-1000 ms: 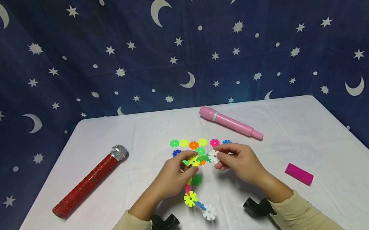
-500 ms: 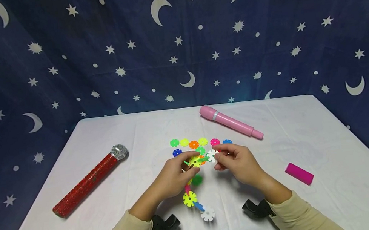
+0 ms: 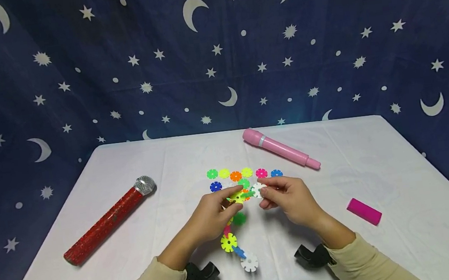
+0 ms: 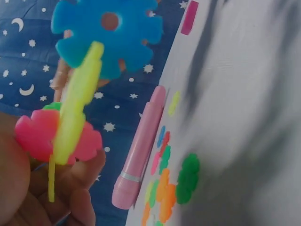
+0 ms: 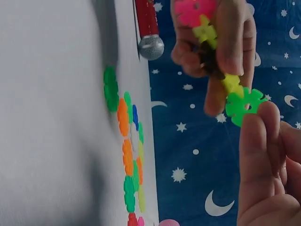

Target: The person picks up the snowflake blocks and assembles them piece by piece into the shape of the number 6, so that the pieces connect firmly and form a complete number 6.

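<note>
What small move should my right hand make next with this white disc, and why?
Perhaps press the white disc toward the green disc: your right hand pinches it by the green one's edge, whether they're locked is unclear, and your left hand holds the linked chain.

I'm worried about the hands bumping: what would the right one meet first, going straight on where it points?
The right hand, past the white disc it pinches, would likely meet the green disc beside that first, towards the left hand; depth is unclear.
</note>
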